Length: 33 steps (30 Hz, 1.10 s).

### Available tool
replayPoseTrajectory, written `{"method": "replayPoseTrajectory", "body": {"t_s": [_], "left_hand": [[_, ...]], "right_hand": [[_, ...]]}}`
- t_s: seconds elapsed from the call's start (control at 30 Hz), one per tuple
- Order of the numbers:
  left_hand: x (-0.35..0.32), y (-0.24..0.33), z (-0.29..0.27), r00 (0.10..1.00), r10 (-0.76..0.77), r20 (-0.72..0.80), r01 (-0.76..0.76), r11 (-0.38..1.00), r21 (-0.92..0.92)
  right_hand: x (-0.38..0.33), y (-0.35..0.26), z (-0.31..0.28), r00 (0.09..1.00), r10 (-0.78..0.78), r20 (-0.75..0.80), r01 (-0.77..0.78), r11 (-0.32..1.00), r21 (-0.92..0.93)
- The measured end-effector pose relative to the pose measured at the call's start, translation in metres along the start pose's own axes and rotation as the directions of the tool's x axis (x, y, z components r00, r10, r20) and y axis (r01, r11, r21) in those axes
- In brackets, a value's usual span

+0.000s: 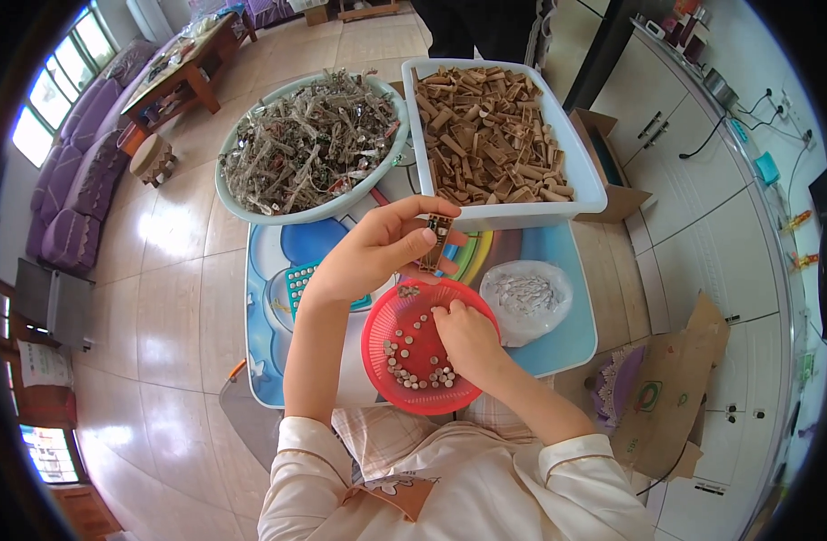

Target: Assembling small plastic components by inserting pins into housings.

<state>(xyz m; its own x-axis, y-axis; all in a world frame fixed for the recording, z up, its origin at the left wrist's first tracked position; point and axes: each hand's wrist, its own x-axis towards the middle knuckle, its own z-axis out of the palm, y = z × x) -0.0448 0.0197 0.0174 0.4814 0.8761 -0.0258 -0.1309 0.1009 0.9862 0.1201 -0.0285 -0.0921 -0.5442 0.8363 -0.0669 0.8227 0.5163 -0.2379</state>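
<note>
My left hand (377, 245) is raised above the table, its thumb and fingers closed around a small brown casing (437, 242) with dark and shiny metallic parts inside. My right hand (467, 335) reaches down into a red plastic basket (374, 365), fingers curled together at its right side. Whatever those fingertips pinch, if anything, is hidden. Several small round silvery discs (406, 368) lie scattered over the basket's bottom. A little heap of small pieces (408, 291) sits by its far rim.
Beyond my hands stand a pale round tub (224, 194) of tangled clear-and-metal parts and a white bin (571, 209) of brown casings. A plastic bag-lined bowl (527, 302) of silvery pieces is right of the basket. A teal tray (298, 287) of round discs lies left, partly behind my forearm.
</note>
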Motion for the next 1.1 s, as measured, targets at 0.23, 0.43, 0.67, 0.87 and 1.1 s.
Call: {"method": "replayPoseTrajectory", "body": {"t_s": [0.23, 0.43, 0.67, 0.87, 1.1], "left_hand": [[-0.001, 0.001, -0.001, 1.000, -0.013, 0.005, 0.013, 1.000, -0.019], [0.001, 0.006, 0.004, 1.000, -0.027, 0.002, 0.027, 1.000, -0.004], [0.002, 0.000, 0.008, 0.998, -0.015, 0.054, 0.015, 1.000, 0.008], [0.007, -0.008, 0.018, 0.998, -0.008, 0.068, 0.008, 1.000, -0.007], [0.011, -0.011, 0.017, 0.999, -0.029, 0.030, 0.030, 0.999, -0.026]], "right_hand": [[-0.003, -0.007, -0.004, 0.998, -0.034, 0.045, 0.034, 0.999, -0.006], [-0.006, -0.004, -0.036, 0.885, 0.008, -0.465, 0.139, 0.949, 0.281], [0.012, 0.003, -0.089, 0.391, 0.088, -0.916, 0.327, 0.917, 0.228], [0.018, 0.001, -0.082, 0.405, 0.001, -0.914, 0.295, 0.946, 0.132], [0.019, 0.006, -0.076, 0.464, -0.107, -0.880, 0.268, 0.963, 0.024]]}}
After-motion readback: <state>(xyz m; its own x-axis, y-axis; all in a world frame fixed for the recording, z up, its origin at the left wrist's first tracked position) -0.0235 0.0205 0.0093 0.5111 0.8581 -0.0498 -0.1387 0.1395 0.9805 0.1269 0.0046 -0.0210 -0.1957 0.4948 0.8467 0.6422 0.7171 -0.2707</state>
